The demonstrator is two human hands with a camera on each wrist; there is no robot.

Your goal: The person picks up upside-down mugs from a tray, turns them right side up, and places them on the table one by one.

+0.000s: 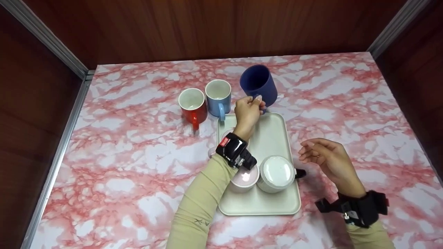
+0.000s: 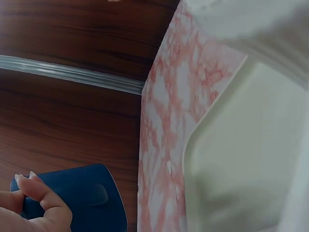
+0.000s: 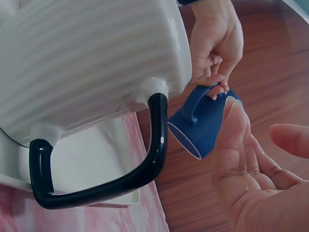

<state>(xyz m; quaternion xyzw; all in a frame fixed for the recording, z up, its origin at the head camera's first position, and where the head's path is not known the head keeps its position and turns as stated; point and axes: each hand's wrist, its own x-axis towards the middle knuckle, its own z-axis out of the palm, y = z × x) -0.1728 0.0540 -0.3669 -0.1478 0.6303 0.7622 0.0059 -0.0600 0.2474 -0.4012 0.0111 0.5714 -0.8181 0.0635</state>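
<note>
Head view, left hand (image 1: 247, 113) gripping dark-blue cylindrical mug (image 1: 262, 84) by handle (image 3: 193, 102), past far edge of cream rectangular tray (image 1: 271, 138), right hand (image 1: 330, 162) uncurled off tray's right edge, broad red-white marbled tabletop (image 1: 367, 121) beyond.

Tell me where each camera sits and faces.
Head: worn there, facing forward and down at the tray; left hand, right hand, sleeves show.
Left wrist: on it, facing the dark blue mug; left fingers show.
Right wrist: on it, facing past the white vessel; both hands show.
Wrist views share the dark blue mug and tray.
</note>
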